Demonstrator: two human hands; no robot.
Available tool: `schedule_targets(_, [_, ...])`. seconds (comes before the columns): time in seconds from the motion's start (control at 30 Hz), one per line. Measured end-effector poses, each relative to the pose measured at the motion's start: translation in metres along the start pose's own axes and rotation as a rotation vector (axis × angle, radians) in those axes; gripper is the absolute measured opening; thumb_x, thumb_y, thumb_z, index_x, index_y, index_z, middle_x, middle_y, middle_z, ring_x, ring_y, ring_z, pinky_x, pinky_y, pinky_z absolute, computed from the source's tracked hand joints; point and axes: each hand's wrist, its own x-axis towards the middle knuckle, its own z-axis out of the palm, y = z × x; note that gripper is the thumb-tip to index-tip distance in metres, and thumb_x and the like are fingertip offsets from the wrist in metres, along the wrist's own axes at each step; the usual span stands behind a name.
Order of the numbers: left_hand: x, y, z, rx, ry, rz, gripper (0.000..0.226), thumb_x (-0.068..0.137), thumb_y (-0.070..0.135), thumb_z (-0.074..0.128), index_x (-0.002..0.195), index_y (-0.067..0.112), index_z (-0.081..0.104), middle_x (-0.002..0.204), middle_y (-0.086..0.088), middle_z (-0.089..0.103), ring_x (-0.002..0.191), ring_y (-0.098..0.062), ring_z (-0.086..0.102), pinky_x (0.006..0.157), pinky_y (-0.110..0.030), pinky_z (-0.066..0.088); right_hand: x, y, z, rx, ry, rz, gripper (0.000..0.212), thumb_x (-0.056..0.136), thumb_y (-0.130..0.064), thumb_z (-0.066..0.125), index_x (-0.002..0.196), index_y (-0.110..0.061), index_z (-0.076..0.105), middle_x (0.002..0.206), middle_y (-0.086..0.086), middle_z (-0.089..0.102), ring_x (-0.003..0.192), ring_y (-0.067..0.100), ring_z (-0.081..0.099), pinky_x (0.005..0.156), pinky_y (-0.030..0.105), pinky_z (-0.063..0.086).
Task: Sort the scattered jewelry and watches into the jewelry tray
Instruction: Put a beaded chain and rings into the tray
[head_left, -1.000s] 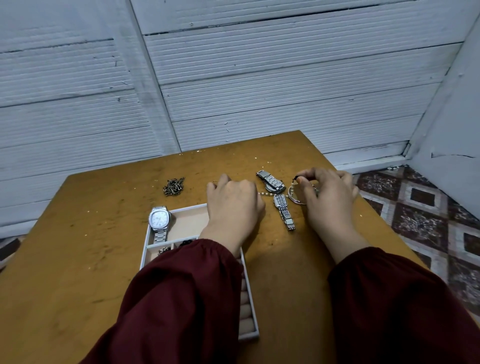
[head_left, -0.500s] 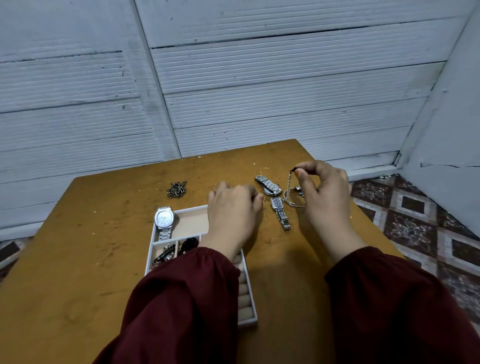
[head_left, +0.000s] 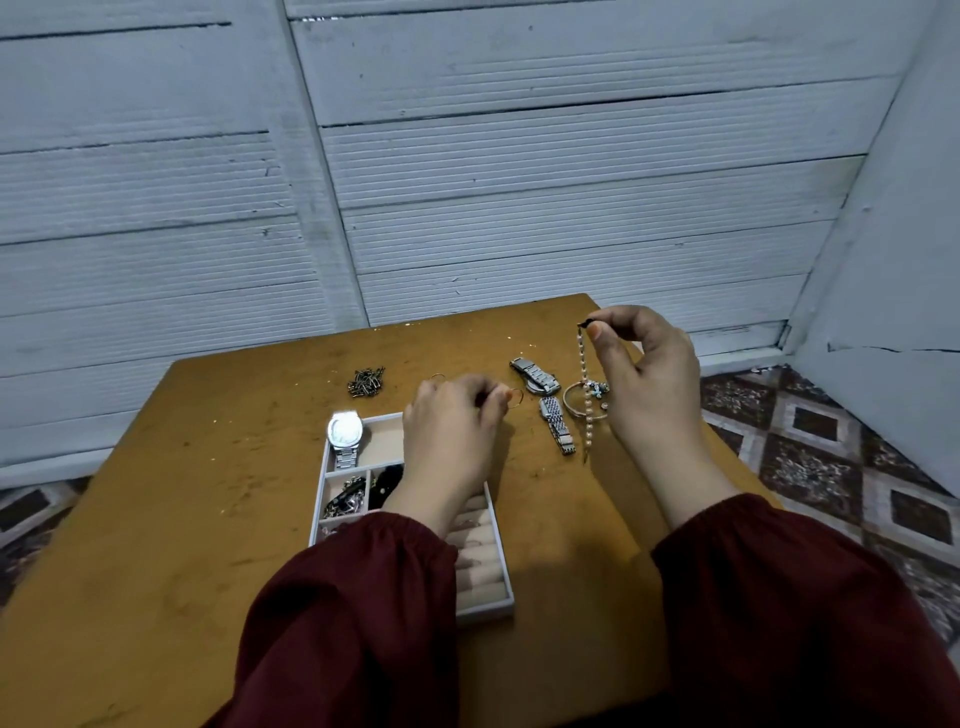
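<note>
My right hand (head_left: 641, 382) pinches one end of a pearl bead chain (head_left: 587, 395), which hangs straight down above the table. Beneath the chain lies a bangle with charms (head_left: 571, 408). A silver watch (head_left: 556, 423) with a link strap lies left of the bangle. My left hand (head_left: 454, 434) is curled over the jewelry tray's far right corner and pinches a thin ring (head_left: 515, 397). The white jewelry tray (head_left: 485, 613) holds a silver round watch (head_left: 345, 431) and dark tangled pieces (head_left: 345, 499) in small compartments.
A pile of small dark metal pieces (head_left: 366, 382) lies on the brown table (head_left: 156, 519) behind the tray. Another thin ring (head_left: 437, 376) lies beyond my left hand. Grey panel walls close the back; patterned floor shows at right.
My right hand has risen from the table, lifting the bead chain until it hangs full length. My left hand stayed over the tray's far corner.
</note>
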Motion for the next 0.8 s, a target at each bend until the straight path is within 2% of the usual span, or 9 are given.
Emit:
schedule_targets(0.1, [-0.007, -0.008, -0.006, -0.057, 0.044, 0.005, 0.022, 0.093, 0.041, 0.053, 0.078, 0.030, 0.066, 0.085, 0.005, 0.070, 0.094, -0.025, 0.060, 0.084, -0.046, 0.048, -0.005, -0.008, 0.000, 0.044, -0.014, -0.003, 0.018, 0.084, -0.050, 0.050, 0.090, -0.038, 0.063, 0.093, -0.014, 0.067, 0.105, 0.023, 0.058, 0.089, 0.052, 0.046])
schedule_targets(0.23, [-0.018, -0.018, -0.019, -0.136, 0.093, 0.011, 0.021, 0.092, 0.042, 0.053, 0.074, 0.036, 0.062, 0.083, 0.011, 0.069, 0.095, -0.023, 0.060, 0.085, -0.047, 0.048, -0.015, -0.024, 0.002, 0.093, -0.022, -0.033, 0.014, 0.085, -0.047, 0.053, 0.088, -0.037, 0.063, 0.091, -0.015, 0.066, 0.102, 0.024, 0.059, 0.089, 0.051, 0.046])
schedule_targets(0.3, [-0.026, -0.021, -0.028, -0.149, 0.120, 0.001, 0.021, 0.092, 0.040, 0.054, 0.072, 0.038, 0.060, 0.083, 0.013, 0.068, 0.095, -0.022, 0.060, 0.085, -0.047, 0.048, -0.020, -0.034, 0.006, 0.133, -0.029, -0.043, 0.006, 0.086, -0.042, 0.056, 0.084, -0.039, 0.061, 0.091, -0.013, 0.066, 0.101, 0.022, 0.060, 0.089, 0.043, 0.049])
schedule_targets(0.37, [-0.032, -0.028, -0.037, -0.152, 0.155, 0.004, 0.021, 0.092, 0.040, 0.054, 0.073, 0.038, 0.060, 0.081, 0.014, 0.068, 0.093, -0.020, 0.061, 0.083, -0.045, 0.049, -0.027, -0.044, 0.009, 0.180, -0.048, -0.047, 0.008, 0.088, -0.035, 0.059, 0.082, -0.040, 0.060, 0.091, -0.010, 0.066, 0.102, 0.022, 0.060, 0.086, 0.032, 0.051])
schedule_targets(0.5, [-0.042, -0.049, -0.053, -0.172, 0.216, -0.013, 0.022, 0.086, 0.051, 0.048, 0.075, 0.038, 0.062, 0.081, 0.013, 0.069, 0.090, -0.019, 0.062, 0.083, -0.046, 0.050, -0.039, -0.062, 0.019, 0.207, -0.090, -0.057, 0.007, 0.086, -0.039, 0.056, 0.081, -0.042, 0.061, 0.091, -0.012, 0.067, 0.102, 0.023, 0.059, 0.089, 0.047, 0.049])
schedule_targets(0.6, [-0.051, -0.067, -0.065, -0.172, 0.243, -0.044, 0.026, 0.083, 0.058, 0.044, 0.074, 0.041, 0.061, 0.082, 0.014, 0.068, 0.092, -0.022, 0.061, 0.083, -0.047, 0.051, -0.047, -0.070, 0.028, 0.242, -0.099, -0.072, 0.007, 0.084, -0.042, 0.056, 0.081, -0.044, 0.063, 0.088, -0.015, 0.066, 0.099, 0.024, 0.060, 0.086, 0.049, 0.049])
schedule_targets(0.67, [-0.058, -0.078, -0.073, -0.211, 0.257, -0.071, 0.028, 0.083, 0.061, 0.045, 0.075, 0.041, 0.063, 0.081, 0.017, 0.067, 0.092, -0.021, 0.061, 0.081, -0.047, 0.052, -0.054, -0.077, 0.033, 0.256, -0.109, -0.083, 0.008, 0.084, -0.041, 0.057, 0.081, -0.045, 0.063, 0.084, -0.019, 0.064, 0.098, 0.024, 0.060, 0.084, 0.045, 0.050])
schedule_targets(0.73, [-0.066, -0.083, -0.080, -0.268, 0.275, -0.093, 0.023, 0.088, 0.051, 0.052, 0.079, 0.034, 0.065, 0.080, 0.016, 0.066, 0.085, -0.009, 0.063, 0.077, -0.032, 0.053, -0.061, -0.084, 0.037, 0.255, -0.120, -0.106, 0.008, 0.085, -0.035, 0.058, 0.081, -0.041, 0.061, 0.083, -0.019, 0.063, 0.099, 0.022, 0.059, 0.083, 0.038, 0.048])
schedule_targets(0.8, [-0.074, -0.085, -0.086, -0.270, 0.324, -0.080, 0.015, 0.094, 0.028, 0.056, 0.082, 0.026, 0.066, 0.082, 0.008, 0.068, 0.073, 0.004, 0.061, 0.067, -0.015, 0.048, -0.067, -0.091, 0.041, 0.271, -0.148, -0.111, 0.008, 0.087, -0.034, 0.058, 0.082, -0.039, 0.061, 0.086, -0.015, 0.065, 0.100, 0.022, 0.059, 0.085, 0.040, 0.049])
